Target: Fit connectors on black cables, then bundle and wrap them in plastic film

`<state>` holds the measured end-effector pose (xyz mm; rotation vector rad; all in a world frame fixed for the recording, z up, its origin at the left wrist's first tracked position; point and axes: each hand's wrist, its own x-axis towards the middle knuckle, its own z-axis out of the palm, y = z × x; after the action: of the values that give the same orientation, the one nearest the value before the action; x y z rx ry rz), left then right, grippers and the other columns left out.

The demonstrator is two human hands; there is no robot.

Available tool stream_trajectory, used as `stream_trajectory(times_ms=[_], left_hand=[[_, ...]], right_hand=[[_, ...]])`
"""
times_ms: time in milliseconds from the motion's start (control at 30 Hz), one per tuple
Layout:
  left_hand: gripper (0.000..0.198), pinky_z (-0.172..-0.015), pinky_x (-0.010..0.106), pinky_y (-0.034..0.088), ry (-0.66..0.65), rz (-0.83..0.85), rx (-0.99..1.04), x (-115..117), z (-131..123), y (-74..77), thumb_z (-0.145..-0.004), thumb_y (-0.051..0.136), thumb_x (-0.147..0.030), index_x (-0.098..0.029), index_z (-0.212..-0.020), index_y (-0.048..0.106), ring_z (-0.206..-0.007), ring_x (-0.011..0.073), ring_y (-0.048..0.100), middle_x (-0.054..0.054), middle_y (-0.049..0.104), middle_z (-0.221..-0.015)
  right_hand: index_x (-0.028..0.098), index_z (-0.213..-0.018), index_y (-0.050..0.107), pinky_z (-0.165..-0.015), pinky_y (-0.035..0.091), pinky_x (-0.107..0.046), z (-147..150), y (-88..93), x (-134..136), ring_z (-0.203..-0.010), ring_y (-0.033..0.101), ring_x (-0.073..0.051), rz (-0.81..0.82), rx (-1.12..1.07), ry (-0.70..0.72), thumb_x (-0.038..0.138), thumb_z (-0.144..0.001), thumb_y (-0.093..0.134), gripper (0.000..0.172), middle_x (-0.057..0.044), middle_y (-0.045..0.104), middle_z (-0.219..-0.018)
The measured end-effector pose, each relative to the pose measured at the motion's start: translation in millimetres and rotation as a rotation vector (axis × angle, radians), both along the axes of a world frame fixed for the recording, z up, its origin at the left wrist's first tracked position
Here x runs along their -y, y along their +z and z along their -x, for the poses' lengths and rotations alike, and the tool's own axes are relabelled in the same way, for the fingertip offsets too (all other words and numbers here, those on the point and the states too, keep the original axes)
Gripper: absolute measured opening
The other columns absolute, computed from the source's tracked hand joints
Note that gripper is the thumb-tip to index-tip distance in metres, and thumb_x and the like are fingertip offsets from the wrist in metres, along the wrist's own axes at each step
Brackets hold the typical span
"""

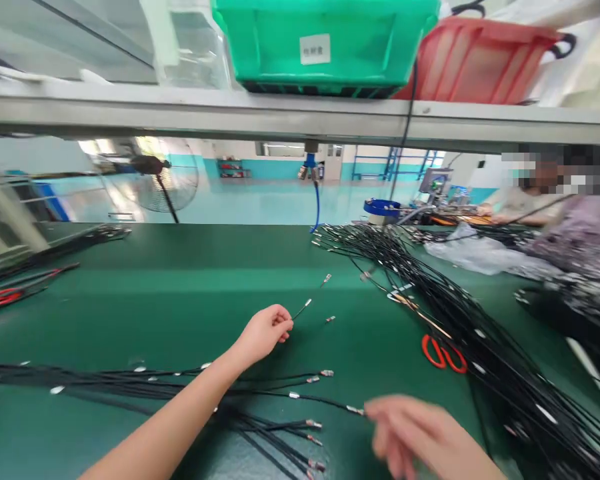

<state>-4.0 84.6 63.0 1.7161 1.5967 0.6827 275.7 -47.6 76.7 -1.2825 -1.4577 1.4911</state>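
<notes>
My left hand (263,331) reaches out over the green table mat (190,287) with its fingers pinched on a thin black wire (301,309) tipped with a metal terminal. My right hand (413,437) is low at the bottom right, smeared by motion, its fingertips at the terminal end of another black wire (325,401). Several black wires with metal terminals (180,390) lie spread under my left forearm. A big bundle of black wires (460,313) runs diagonally down the right side.
Red-handled scissors (443,353) lie beside the big bundle. Red and black cables (10,293) sit at the left edge. A green bin (325,43) and a red bin (475,60) stand on the overhead shelf. Another person (540,200) works at the far right.
</notes>
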Motion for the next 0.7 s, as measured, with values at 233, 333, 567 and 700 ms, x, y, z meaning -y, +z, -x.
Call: stream_trajectory(times_ms=[233, 333, 567, 700], left_hand=[[0.018, -0.066, 0.019, 0.043, -0.059, -0.781, -0.130, 81, -12, -16.8, -0.088, 0.047, -0.027, -0.023, -0.097, 0.063, -0.073, 0.0081, 0.055, -0.001, 0.059, -0.082], [0.019, -0.070, 0.019, 0.042, -0.072, -0.925, -0.195, 86, -12, -30.4, -0.087, 0.050, -0.021, -0.021, -0.103, 0.061, -0.077, 0.0082, 0.053, -0.001, 0.058, -0.085], [0.017, -0.067, 0.020, 0.042, -0.035, -0.889, -0.210, 73, -7, -35.7, -0.087, 0.051, -0.024, -0.021, -0.097, 0.063, -0.075, 0.0092, 0.053, 0.000, 0.057, -0.080], [0.017, -0.067, 0.020, 0.042, -0.040, -0.861, -0.183, 73, -7, -36.7, -0.087, 0.051, -0.026, -0.022, -0.097, 0.064, -0.075, 0.0091, 0.054, 0.000, 0.058, -0.082]], right_hand=[[0.015, -0.110, 0.056, -0.049, 0.037, -0.020, 38, 6.4, -101, -0.052, 0.043, -0.007, -0.232, -0.307, -0.148, 0.052, -0.078, 0.057, 0.049, 0.001, 0.049, -0.063], [0.014, -0.088, 0.066, -0.053, 0.040, -0.019, 41, -5.5, -106, -0.057, 0.047, -0.006, -0.264, -0.531, -0.140, 0.042, -0.079, 0.062, 0.030, -0.001, 0.051, -0.067], [0.017, -0.090, 0.070, -0.057, 0.044, -0.021, 31, -19.4, -97, -0.061, 0.053, -0.008, -0.292, -0.515, -0.017, 0.034, -0.081, 0.062, 0.021, -0.005, 0.058, -0.072], [0.017, -0.087, 0.071, -0.054, 0.044, -0.020, 33, -13.4, -96, -0.057, 0.052, -0.007, -0.287, -0.513, -0.025, 0.034, -0.078, 0.064, 0.020, -0.004, 0.059, -0.068]])
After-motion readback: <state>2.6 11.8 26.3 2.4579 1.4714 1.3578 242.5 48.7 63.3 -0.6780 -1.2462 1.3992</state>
